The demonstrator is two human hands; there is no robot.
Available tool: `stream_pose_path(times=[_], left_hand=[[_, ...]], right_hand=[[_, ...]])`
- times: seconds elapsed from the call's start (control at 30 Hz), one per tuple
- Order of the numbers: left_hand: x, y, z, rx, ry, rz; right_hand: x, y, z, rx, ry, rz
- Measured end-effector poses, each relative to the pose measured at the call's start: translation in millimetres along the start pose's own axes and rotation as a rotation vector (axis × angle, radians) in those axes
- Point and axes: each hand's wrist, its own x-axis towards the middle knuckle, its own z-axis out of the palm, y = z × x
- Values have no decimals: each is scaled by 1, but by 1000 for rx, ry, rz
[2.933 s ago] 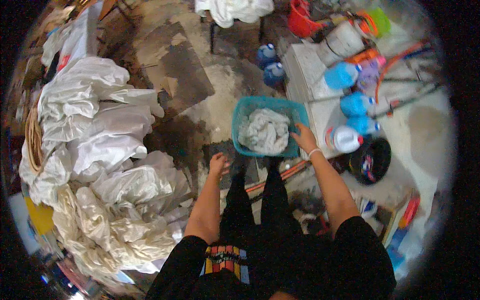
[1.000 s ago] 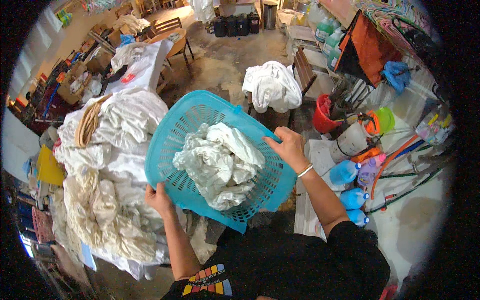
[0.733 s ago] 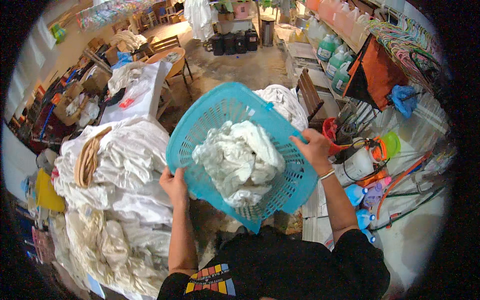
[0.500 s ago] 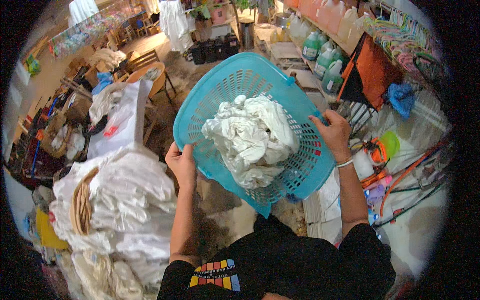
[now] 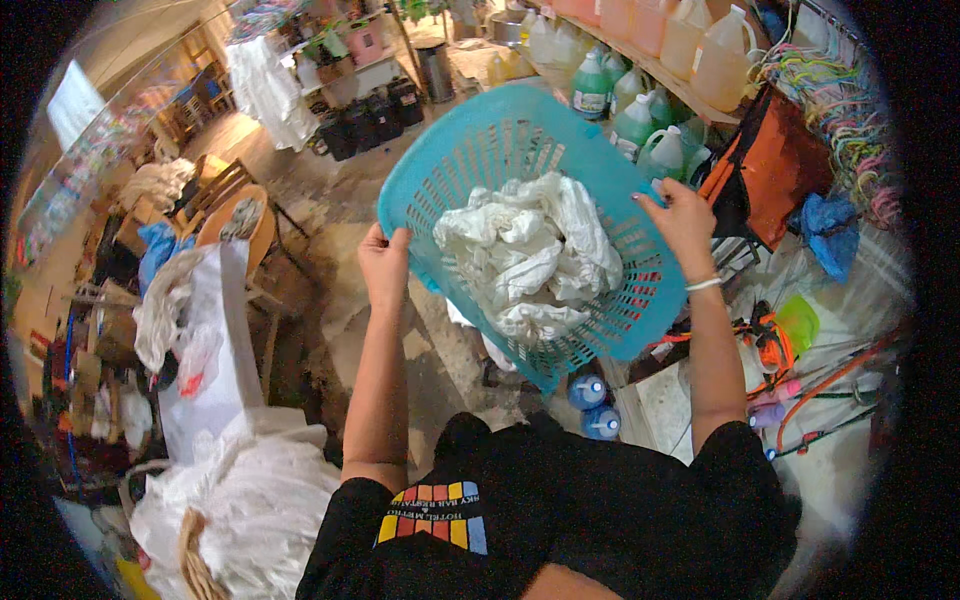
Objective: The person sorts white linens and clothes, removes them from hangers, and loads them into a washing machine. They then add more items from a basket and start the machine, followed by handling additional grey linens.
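Observation:
A turquoise plastic laundry basket (image 5: 410,190) with slotted walls is held up in front of me, tilted so that I look into it. Bunched white cloth (image 5: 530,250) lies inside on its bottom. My left hand (image 5: 384,262) is closed on the basket's left rim, thumb on top. At the right rim my right hand (image 5: 680,228) grips too, with its thumb over the edge and its other fingers partly hidden behind. A light band circles the right wrist.
White linen (image 5: 240,500) is heaped at the lower left, beside a white-covered table (image 5: 220,330). Jugs of green liquid (image 5: 632,125) stand under a shelf at the upper right. Two blue-capped bottles (image 5: 600,422) are below the basket. Hangers (image 5: 840,110) crowd the far right.
The view has turned to the right, so the linen heap and table have shifted left and down. The basket remains in both hands, and the blue-capped bottles now show below it.

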Motion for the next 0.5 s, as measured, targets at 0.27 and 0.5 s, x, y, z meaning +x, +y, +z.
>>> stream_pose_path(times=[0.27,0.5], left_hand=[[82,-142,45,909,-719,295],[216,-104,47,729,-959,682]], right_hand=[[-1,-9,202,-187,-471,-6],[11,-52,231,237,-140,421]])
